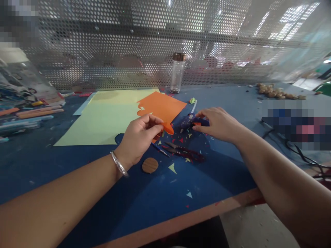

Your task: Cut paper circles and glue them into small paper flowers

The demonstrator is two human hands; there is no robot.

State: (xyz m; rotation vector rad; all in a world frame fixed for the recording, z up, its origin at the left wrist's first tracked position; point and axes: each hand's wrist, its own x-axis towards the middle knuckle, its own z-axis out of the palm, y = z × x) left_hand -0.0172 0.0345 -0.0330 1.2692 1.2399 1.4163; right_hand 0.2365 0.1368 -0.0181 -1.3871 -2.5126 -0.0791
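Note:
My left hand (141, 136) pinches a small cut piece of orange paper (168, 128) between thumb and fingertips, above the blue table. Around the handle of a blue hot glue gun (188, 120), the thumb and fingers of my right hand (219, 124) are closed. The gun lies on the table with a whitish glue stick (194, 106) at its far side. Behind my left hand is a larger orange sheet (164, 105) with a ragged cut edge. Dark-handled thread snips (184, 151), a blue pen-like tool (159, 150) and a round wooden disc (150, 165) lie closer to me.
Pale green paper (95, 120) spreads at left, beside several markers (38, 112) and a large clear jug (33, 79). A glass bottle (178, 73) stands before the perforated metal screen (116, 51). Brown nut-like pieces (279, 92) and black cables (297, 148) are at right. Paper scraps litter the middle.

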